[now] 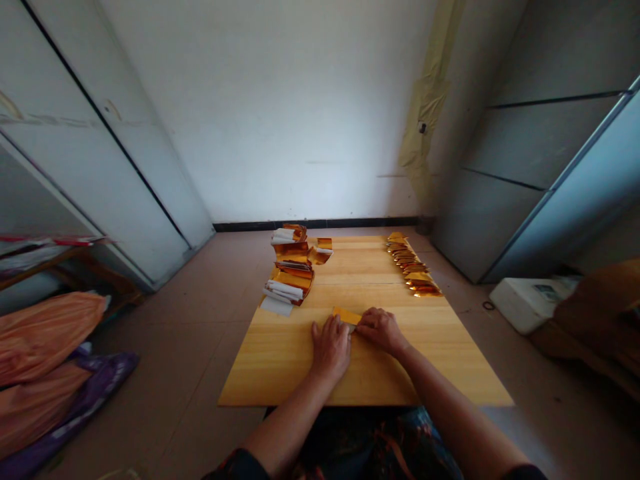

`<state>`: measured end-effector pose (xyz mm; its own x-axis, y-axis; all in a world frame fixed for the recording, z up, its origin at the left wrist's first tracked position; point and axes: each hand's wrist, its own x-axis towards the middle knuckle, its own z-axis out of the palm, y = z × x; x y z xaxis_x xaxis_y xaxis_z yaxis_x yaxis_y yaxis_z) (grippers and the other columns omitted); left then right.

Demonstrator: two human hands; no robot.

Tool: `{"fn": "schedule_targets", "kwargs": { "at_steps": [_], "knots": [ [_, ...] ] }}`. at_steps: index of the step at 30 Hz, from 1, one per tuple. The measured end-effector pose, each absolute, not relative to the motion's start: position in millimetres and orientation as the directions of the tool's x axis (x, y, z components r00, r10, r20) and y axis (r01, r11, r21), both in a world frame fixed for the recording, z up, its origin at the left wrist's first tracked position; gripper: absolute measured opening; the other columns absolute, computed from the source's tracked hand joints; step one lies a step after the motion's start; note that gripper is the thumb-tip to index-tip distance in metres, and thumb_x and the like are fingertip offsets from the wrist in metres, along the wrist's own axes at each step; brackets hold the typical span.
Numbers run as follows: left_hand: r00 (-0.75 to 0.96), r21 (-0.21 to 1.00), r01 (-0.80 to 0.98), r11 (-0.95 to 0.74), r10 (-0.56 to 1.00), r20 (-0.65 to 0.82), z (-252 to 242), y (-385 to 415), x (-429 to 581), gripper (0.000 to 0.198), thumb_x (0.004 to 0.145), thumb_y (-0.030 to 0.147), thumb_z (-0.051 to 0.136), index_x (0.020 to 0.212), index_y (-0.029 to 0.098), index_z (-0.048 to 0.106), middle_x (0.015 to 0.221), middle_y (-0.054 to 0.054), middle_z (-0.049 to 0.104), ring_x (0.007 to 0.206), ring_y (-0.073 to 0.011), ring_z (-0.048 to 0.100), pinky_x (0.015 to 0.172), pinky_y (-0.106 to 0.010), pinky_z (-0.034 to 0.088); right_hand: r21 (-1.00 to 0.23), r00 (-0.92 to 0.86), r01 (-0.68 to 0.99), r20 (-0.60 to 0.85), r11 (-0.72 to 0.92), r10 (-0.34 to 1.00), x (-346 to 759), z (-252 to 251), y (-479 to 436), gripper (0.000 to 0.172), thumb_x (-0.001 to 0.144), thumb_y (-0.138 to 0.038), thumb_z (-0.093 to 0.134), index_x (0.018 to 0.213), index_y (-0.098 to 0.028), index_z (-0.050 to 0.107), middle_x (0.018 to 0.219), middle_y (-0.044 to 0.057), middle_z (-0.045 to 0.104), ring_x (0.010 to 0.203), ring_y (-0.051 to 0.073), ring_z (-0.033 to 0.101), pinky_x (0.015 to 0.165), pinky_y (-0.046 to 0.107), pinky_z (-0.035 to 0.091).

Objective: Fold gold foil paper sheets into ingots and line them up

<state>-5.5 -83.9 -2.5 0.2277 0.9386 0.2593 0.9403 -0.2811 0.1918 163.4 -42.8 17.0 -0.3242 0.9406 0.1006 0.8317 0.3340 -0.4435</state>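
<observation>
On a low wooden board point(280, 373) both my hands rest on one small gold foil paper point(345, 315). My left hand point(330, 347) lies flat with its fingers pressed down on the paper's near left part. My right hand point(381, 329) is curled, its fingertips pinching the paper's right edge. Most of the sheet is hidden under the fingers.
A loose pile of gold and white foil sheets point(291, 270) stands at the board's far left. A row of folded gold pieces point(413, 265) runs along the far right edge. Orange and purple bags point(45, 360) lie on the floor left; a white box point(530, 300) sits right.
</observation>
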Motion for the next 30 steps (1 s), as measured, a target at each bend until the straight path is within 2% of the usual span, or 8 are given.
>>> {"fn": "schedule_targets", "kwargs": {
  "at_steps": [4,8,12,16,23,30],
  "knots": [
    [0.195,0.203,0.948,-0.246,0.95,0.242,-1.0,-83.2,-2.9,0.021,0.087,0.016,0.046,0.104,0.021,0.058,0.13,-0.01,0.055,0.123,-0.0257,0.045,0.103,-0.06,0.027,-0.41,-0.244,0.876,0.083,0.256,0.966,154.9,18.8,-43.9,0.018,0.084,-0.035,0.057,0.083,-0.026,0.072,0.094,0.002,0.067,0.089,0.016,0.057,0.08,0.027,0.036],
    [0.166,0.217,0.953,-0.212,0.963,0.215,5.6,-81.9,-1.0,0.021,0.087,0.019,0.045,0.103,0.02,0.06,0.127,-0.01,0.055,0.119,-0.0251,0.047,0.101,-0.055,0.031,-0.396,-0.19,0.893,0.096,0.213,0.977,147.9,19.1,-45.8,0.018,0.083,-0.034,0.057,0.079,-0.025,0.072,0.089,0.002,0.067,0.088,0.016,0.057,0.079,0.027,0.034],
    [0.144,0.224,0.956,-0.189,0.969,0.2,9.8,-79.8,1.0,0.02,0.087,0.019,0.045,0.099,0.02,0.061,0.122,-0.01,0.058,0.112,-0.0244,0.049,0.099,-0.052,0.031,-0.413,-0.158,0.89,0.117,0.193,0.981,145.0,17.9,-47.9,0.018,0.083,-0.034,0.056,0.077,-0.024,0.071,0.087,0.002,0.067,0.088,0.017,0.057,0.079,0.028,0.032],
    [0.138,0.23,0.956,-0.183,0.97,0.2,11.2,-78.6,2.0,0.018,0.086,0.019,0.047,0.098,0.02,0.062,0.118,-0.01,0.059,0.109,-0.0243,0.05,0.097,-0.05,0.031,-0.449,-0.135,0.874,0.139,0.184,0.981,143.0,16.7,-49.3,0.014,0.081,-0.034,0.059,0.086,-0.024,0.068,0.085,0.001,0.068,0.086,0.016,0.057,0.079,0.028,0.03],
    [0.148,0.212,0.958,-0.191,0.968,0.203,13.1,-78.3,1.0,0.013,0.085,0.022,0.051,0.096,0.02,0.059,0.112,-0.009,0.059,0.105,-0.0243,0.05,0.093,-0.047,0.033,-0.397,-0.088,0.91,0.101,0.122,0.991,136.9,18.5,-50.0,0.007,0.077,-0.023,0.058,0.076,-0.022,0.064,0.085,0.001,0.066,0.084,0.016,0.055,0.077,0.029,0.026],
    [0.159,0.175,0.965,-0.196,0.966,0.205,15.8,-76.1,1.5,0.015,0.089,0.02,0.044,0.098,0.019,0.056,0.098,-0.008,0.061,0.097,-0.024,0.052,0.088,-0.044,0.034,-0.371,-0.064,0.925,0.078,0.088,0.995,135.2,18.1,-49.4,0.01,0.075,-0.018,0.055,0.077,-0.021,0.064,0.086,0.002,0.065,0.087,0.017,0.055,0.077,0.029,0.026]
  ]
}}
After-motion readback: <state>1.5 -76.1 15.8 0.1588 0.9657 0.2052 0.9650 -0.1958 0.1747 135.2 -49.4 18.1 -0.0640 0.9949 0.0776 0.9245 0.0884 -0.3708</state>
